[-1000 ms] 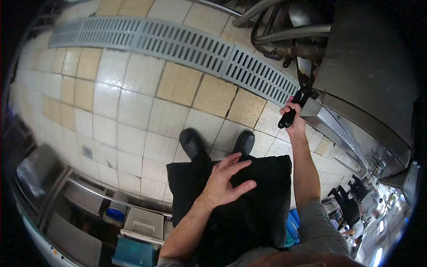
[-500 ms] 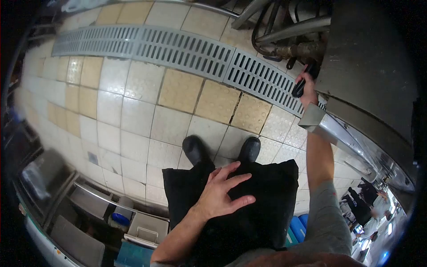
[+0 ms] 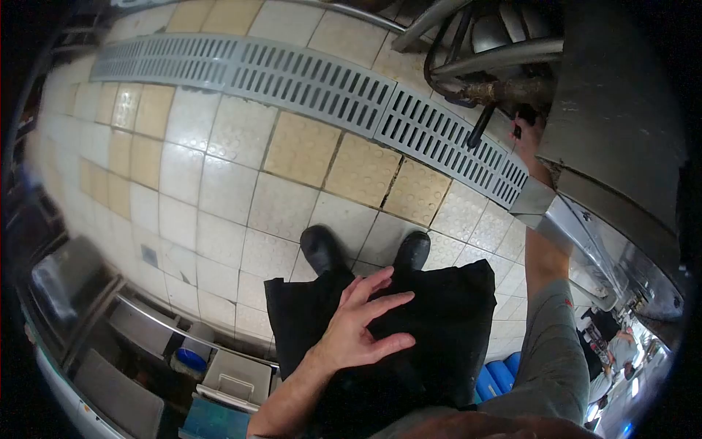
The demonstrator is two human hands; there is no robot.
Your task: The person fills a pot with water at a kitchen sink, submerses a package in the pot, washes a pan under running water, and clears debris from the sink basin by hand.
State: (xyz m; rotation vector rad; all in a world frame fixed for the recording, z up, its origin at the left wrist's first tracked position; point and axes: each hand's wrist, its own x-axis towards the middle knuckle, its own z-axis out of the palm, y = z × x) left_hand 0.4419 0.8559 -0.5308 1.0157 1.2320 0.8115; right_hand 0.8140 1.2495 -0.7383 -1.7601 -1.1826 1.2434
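Observation:
My left hand (image 3: 362, 325) hovers over the black apron (image 3: 417, 351), fingers spread, holding nothing. On the right, my right hand (image 3: 528, 139) reaches under the edge of a metal unit (image 3: 614, 110), beside a rusty pipe (image 3: 504, 91). Its fingers are bent round a black handle (image 3: 519, 123), and the rest of that tool is hidden in shadow. A second black handle (image 3: 479, 128) slants down from below the pipe over the floor grate; whether it belongs to the same tool is unclear.
A grey drain grate (image 3: 314, 84) crosses the tiled floor. The metal unit's shiny corner (image 3: 534, 201) juts out over my right forearm. Bins and a shelf rail (image 3: 168, 318) line the lower left. Blue containers (image 3: 501, 377) stand beside the apron. People are at the far right.
My right hand has moved up and right with the black-handled tool, farther under the metal unit. A long black handle now shows left of it. My left hand has barely moved.

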